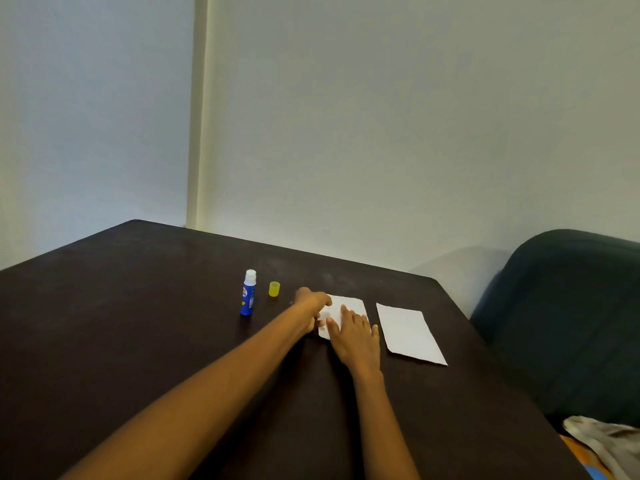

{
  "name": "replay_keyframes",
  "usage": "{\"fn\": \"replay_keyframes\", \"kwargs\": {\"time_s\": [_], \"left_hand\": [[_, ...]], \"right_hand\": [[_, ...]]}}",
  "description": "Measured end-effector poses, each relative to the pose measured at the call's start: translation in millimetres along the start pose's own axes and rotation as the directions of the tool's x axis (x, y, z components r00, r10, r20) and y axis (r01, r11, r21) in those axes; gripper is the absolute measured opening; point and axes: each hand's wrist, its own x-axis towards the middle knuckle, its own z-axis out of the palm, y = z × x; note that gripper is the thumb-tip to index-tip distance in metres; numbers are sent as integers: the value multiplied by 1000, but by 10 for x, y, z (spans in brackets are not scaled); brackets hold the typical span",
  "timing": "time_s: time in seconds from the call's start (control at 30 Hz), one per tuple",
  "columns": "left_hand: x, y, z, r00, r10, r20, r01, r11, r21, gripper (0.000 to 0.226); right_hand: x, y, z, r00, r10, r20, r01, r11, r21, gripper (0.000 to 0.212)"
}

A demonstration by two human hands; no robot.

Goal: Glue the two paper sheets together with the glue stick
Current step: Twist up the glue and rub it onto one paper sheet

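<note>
Two white paper sheets lie on the dark table point(138, 323). The left sheet point(349, 304) is partly covered by both hands. My right hand point(353, 336) lies flat on it with fingers spread. My left hand point(311, 306) is at the sheet's left edge, fingers bent down onto the paper; whether it pinches the edge is unclear. The right sheet point(408, 332) lies free, a little to the right. A blue glue stick point(248, 294) stands upright and uncapped to the left of the hands. Its yellow cap point(274, 289) stands beside it.
A dark green sofa point(568, 313) stands right of the table, with a piece of cloth point(602, 441) on its seat. Pale walls rise behind the table's far edge.
</note>
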Motion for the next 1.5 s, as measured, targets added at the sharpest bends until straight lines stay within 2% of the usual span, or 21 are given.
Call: {"fn": "replay_keyframes", "kwargs": {"time_s": [0.13,0.2,0.27,0.33,0.43,0.53,0.63,0.7,0.77,0.83,0.9,0.97,1.0,1.07,1.13,1.23,1.33,1.4,1.5], "left_hand": [[28,29,6,1000,14,1,-14,987,162,48],[57,18,21,996,73,-44,-59,963,264,49],[80,13,47,993,98,-64,-73,945,319,56],[67,56,82,998,52,-26,-45,971,235,61],[31,112,70,999,-20,48,17,997,75,58],[52,91,14,996,-77,52,80,995,-60,61],[94,56,-2,996,-62,60,61,998,17,64],[92,26,20,995,-62,77,52,990,129,56],[77,-27,48,999,-11,42,2,976,220,36],[45,-83,53,994,104,-22,-92,947,308,11],[-14,-121,30,980,193,-43,-170,933,318,5],[-108,-146,-26,978,206,8,-203,955,218,16],[-169,-155,-71,980,198,36,-201,963,179,27],[-334,-175,-214,979,194,66,-202,964,175,41],[-493,-226,-414,970,238,46,-243,951,191,48],[-730,-404,-794,934,358,5,-339,881,330,56],[-872,-569,-1139,919,395,-10,-337,796,502,63],[-917,-621,-1342,905,423,-53,-315,748,585,72],[-940,-671,-1584,887,459,-58,-288,646,707,78]], "right_hand": [[-4,13,-4,1000,-6,3,6,1000,8,57],[-5,11,-10,1000,-5,12,5,1000,11,56],[-9,5,-13,1000,-5,18,5,1000,6,57],[-13,2,-24,1000,-7,11,7,1000,5,56],[-30,-1,-38,1000,-10,3,10,1000,1,55],[-29,4,-40,1000,-15,4,16,1000,-7,53],[-18,10,-21,1000,-19,-6,19,1000,-16,52],[-18,13,-16,1000,-19,-13,19,1000,5,51],[-17,9,-30,1000,-17,-26,18,999,48,50],[-23,6,-59,994,14,-104,-1,993,121,49],[-31,-1,-113,966,121,-227,-63,967,247,52],[-46,-8,-182,926,237,-295,-113,918,381,55],[-50,-16,-213,917,284,-280,-132,879,457,56],[-79,-67,-249,922,348,-171,-174,765,620,56],[-177,-136,-218,933,343,-109,-174,694,699,53],[-403,-317,-162,964,251,-90,-123,718,685,47],[-593,-592,-112,990,140,9,-114,764,635,47],[-706,-803,-66,996,79,29,-82,833,548,49],[-816,-1056,7,999,1,-47,14,945,326,55]]}}
